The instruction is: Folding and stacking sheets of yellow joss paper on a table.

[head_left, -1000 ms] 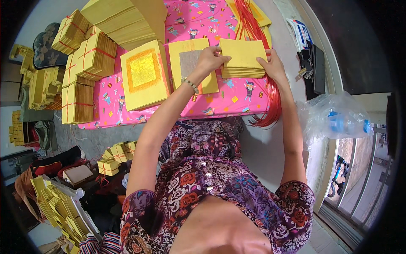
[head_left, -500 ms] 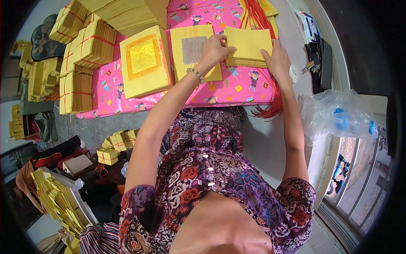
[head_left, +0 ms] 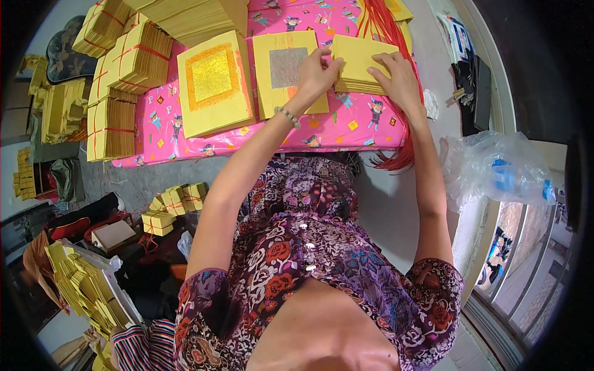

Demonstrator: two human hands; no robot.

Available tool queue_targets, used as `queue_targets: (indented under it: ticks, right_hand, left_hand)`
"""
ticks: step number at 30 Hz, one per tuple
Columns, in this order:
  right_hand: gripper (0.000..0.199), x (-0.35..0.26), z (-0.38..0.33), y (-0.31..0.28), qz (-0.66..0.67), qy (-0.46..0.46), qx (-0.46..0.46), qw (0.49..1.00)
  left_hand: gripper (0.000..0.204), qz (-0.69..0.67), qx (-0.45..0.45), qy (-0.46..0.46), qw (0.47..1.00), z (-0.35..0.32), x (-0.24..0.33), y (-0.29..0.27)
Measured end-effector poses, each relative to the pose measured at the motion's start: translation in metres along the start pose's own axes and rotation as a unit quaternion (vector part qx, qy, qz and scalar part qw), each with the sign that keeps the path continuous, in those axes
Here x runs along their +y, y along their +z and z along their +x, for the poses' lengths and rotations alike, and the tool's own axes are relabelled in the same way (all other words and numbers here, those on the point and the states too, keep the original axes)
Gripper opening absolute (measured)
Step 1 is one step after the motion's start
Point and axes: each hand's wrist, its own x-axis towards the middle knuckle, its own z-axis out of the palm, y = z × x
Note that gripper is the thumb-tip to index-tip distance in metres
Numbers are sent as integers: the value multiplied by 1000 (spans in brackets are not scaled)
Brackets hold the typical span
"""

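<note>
A stack of plain yellow paper sheets [head_left: 361,52] lies on the pink cloth with its layered edge toward me. My left hand [head_left: 317,75], with a beaded bracelet at the wrist, is at the stack's left edge, its fingers loosely bent and apart. Over the stack's right side my right hand [head_left: 399,81] rests with fingers spread, their tips on the top sheet. Left of these, partly behind my left hand, is a yellow stack with a silver square [head_left: 287,69]. Farther left lies a thicker stack with a gold square [head_left: 211,78] framed in orange.
Bundles of yellow paper tied with red string [head_left: 141,54] are piled at the left of the pink-covered table [head_left: 185,148]. Red strands [head_left: 405,151] hang over its right edge. A clear plastic bag [head_left: 476,167] is at the right. At lower left, a person's striped sleeve [head_left: 148,346] is beside more yellow paper.
My right hand has moved from the stack's right edge onto its top, fingers spreading. My left hand remains at the left edge. The striped sleeve at lower left has shifted, and part of a hand shows.
</note>
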Motion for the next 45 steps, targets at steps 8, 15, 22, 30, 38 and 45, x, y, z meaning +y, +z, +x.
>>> queue_targets:
  ticks: [8, 15, 22, 30, 38, 45]
  right_hand:
    - [37, 9, -1, 0, 45, 20, -14, 999]
    - [38, 9, 1, 2, 49, 13, -14, 999]
    - [39, 8, 1, 1, 37, 19, -23, 999]
    - [38, 10, 2, 3, 44, 15, -16, 999]
    - [37, 7, 2, 1, 43, 22, -24, 999]
    - [38, 8, 4, 1, 52, 25, -30, 998]
  left_hand:
    - [36, -162, -183, -171, 954, -55, -10, -11]
    - [38, -217, -218, -238, 921, -61, -3, -13]
    - [41, -206, -219, -224, 927, -61, -2, -11]
    - [47, -191, -211, -157, 946, -70, 5, -9]
    - [48, -177, -213, -141, 950, -71, -1, -8]
    - [48, -148, -186, -88, 967, -71, -8, -1]
